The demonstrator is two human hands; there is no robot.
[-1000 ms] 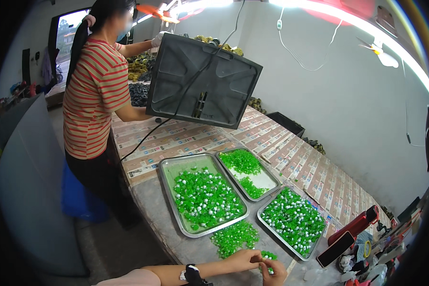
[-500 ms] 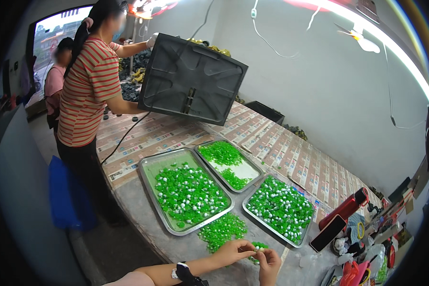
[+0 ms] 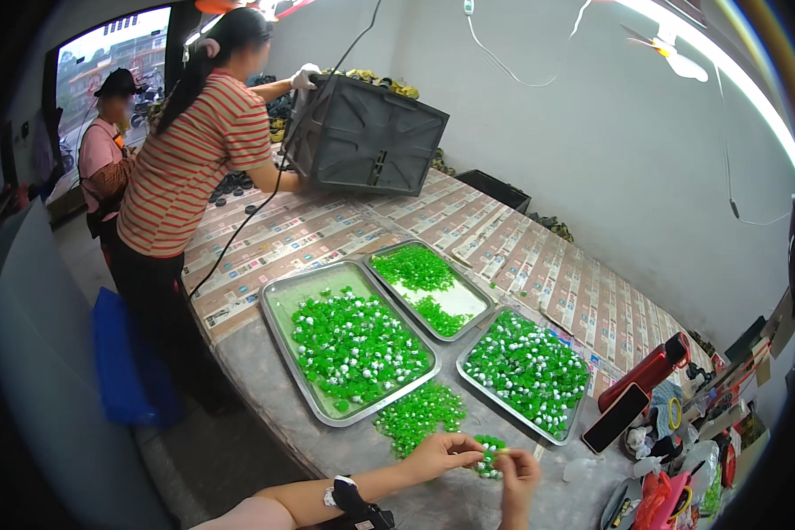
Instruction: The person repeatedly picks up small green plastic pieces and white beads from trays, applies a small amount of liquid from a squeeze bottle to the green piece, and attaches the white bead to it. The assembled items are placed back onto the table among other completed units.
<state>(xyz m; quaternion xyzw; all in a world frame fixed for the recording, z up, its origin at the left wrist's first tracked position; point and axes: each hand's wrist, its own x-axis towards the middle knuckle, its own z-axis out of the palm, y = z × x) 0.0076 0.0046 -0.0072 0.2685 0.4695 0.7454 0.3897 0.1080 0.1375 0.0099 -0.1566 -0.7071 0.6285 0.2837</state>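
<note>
My left hand (image 3: 448, 456) comes in from below, thumb and forefinger pinched together. Close to its right is my right hand (image 3: 518, 477), its fingertips also pinched. Whatever they hold is too small to make out. Just behind the fingertips is a little group of green and white pieces (image 3: 488, 452). A loose heap of small green pieces (image 3: 421, 415) lies on the table beyond my left hand. Farther off stand a metal tray of green and white pieces (image 3: 276, 305) at left, another such tray (image 3: 523, 431) at right, and a tray of green pieces (image 3: 458, 328) between and behind.
Across the table, a person in a striped shirt (image 3: 203, 168) tilts a black crate (image 3: 375, 132). Another person (image 3: 106, 159) stands behind at left. To the right are a red bottle (image 3: 640, 375), a leaning phone (image 3: 616, 418) and assorted clutter. A dark cable (image 3: 238, 247) crosses the table's left side.
My fingertips have moved slightly apart, uncovering more of the green and white pieces behind them. The person in stripes leans farther over the table, and the crate has turned and moved away.
</note>
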